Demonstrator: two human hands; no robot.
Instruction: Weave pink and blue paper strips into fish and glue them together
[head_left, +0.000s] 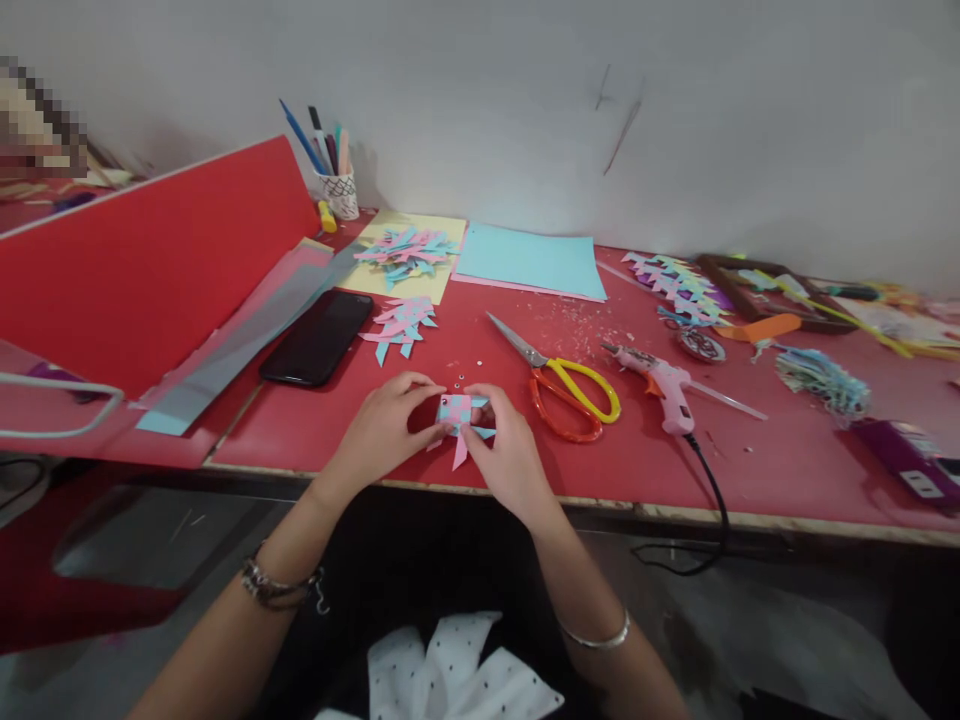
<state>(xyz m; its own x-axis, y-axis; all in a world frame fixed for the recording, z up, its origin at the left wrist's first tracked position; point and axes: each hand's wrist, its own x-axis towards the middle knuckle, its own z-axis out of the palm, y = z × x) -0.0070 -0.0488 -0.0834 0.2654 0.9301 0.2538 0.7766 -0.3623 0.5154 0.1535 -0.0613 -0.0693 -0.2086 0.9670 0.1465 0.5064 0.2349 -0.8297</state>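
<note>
Between my hands, just above the table's front edge, is a small woven paper fish [457, 408] in pink and light blue, with a dark eye on its left end. My left hand [390, 425] pinches its left side between thumb and fingers. The right side is gripped by my right hand [506, 445], its thumb on the lower strips. Loose paper ends point down and to the right. Tiny googly eyes [460, 381] lie on the table just beyond. More woven paper fish [403, 325] lie in a group behind my left hand.
Scissors [559, 385] and a pink glue gun [660, 385] with a cord lie to the right. A black phone [318, 338] is at left, before a red upright board [165, 270]. Paper strips [409, 255], blue sheets [529, 262] and a pen cup [341, 193] stand along the wall.
</note>
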